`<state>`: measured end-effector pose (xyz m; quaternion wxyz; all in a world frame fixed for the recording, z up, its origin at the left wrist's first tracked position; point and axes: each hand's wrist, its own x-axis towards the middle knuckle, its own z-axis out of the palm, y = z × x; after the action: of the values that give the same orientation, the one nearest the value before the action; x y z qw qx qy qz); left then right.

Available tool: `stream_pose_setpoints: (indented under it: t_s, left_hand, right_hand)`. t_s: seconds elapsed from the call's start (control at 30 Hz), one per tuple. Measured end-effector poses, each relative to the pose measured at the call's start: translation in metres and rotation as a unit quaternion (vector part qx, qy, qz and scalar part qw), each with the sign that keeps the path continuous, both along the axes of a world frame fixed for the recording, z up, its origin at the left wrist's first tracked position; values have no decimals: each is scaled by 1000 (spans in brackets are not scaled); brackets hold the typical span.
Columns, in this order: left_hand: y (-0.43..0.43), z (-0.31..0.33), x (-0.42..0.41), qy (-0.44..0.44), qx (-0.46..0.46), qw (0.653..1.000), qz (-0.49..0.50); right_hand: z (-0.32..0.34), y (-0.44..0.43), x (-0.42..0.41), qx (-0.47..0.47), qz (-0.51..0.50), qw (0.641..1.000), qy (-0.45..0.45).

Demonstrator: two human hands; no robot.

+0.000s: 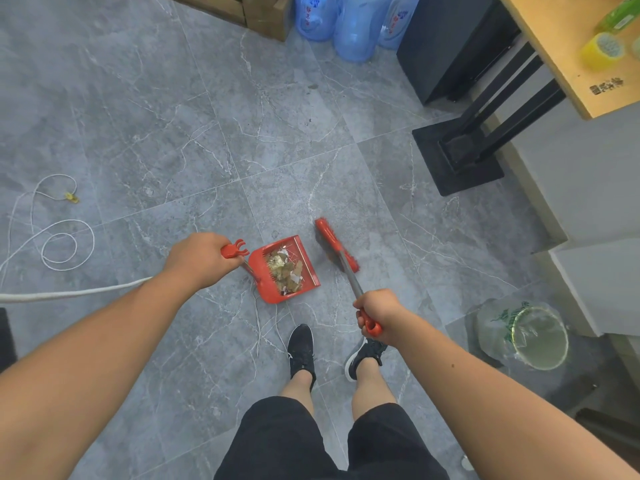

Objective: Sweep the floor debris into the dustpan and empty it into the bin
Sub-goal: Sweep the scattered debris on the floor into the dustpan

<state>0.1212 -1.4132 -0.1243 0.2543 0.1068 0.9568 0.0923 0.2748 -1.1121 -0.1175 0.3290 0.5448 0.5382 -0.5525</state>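
A red long-handled dustpan (268, 287) rests on the grey tiled floor just ahead of my feet, its mouth facing right. A pile of torn paper and cardboard scraps (285, 271) lies inside it. My left hand (197, 258) is closed around the red grip at the top of the dustpan's handle. My right hand (379, 315) grips the end of a broom's metal pole. The red broom head (334, 244) sits on the floor just right of the dustpan's mouth, a small gap apart. A bin (533, 336) lined with a clear bag stands at the right.
A white cord (59, 244) coils on the floor at the left. Thin strands lie on the floor below the dustpan. A black table leg base (457, 159) and wooden tabletop (568, 53) stand at the upper right. Blue water jugs (356, 26) and cardboard boxes line the far edge.
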Motion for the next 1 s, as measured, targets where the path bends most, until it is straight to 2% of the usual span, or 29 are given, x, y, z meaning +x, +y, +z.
stream_pose_setpoints:
  t_s: [0.2,0.57,1.0]
  left_hand:
    - [7,3,-2,-5,-1,1000,-5]
    - [2,6,-5,4,-8,1000,-8]
    - [-10,12,0,19,4,1000,-18]
  right_hand:
    - [6,-12,11,-51,-22,998,18]
    - [18,-22,-8,-4,9,998,58]
    - [-1,-5,0,5,3,999,37]
